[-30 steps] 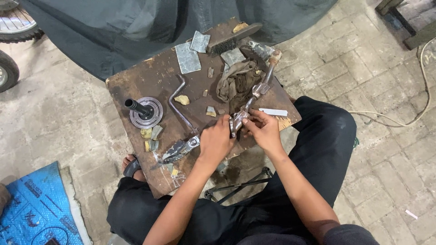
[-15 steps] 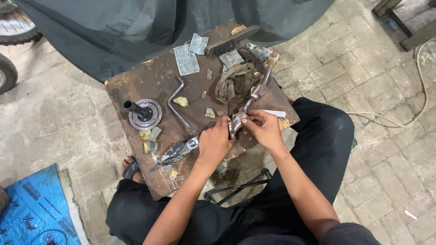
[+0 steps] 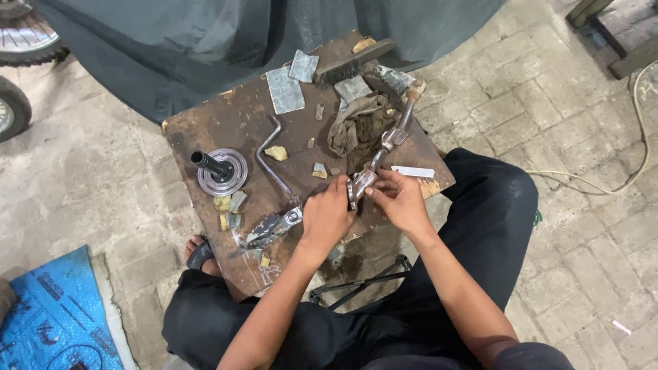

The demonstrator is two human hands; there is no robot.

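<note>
Steel crank lever (image 3: pixel 384 147) gripped by left hand (image 3: pixel 327 218), right hand (image 3: pixel 401 200).

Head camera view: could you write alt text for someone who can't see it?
Seen from above, a seated person's left hand and right hand grip the near end of a long metal lever on a worn wooden board. Around it lie a dirty rag, a wire brush and sandpaper scraps.

Hardly any change: both hands at the near end of the long metal lever (image 3: pixel 384 147) as a second ago. Left hand (image 3: pixel 327 218) edged slightly closer against the lever's clamp end, right hand (image 3: pixel 401 200) fingers curled a little tighter on it. Whole view shifted slightly.
</note>
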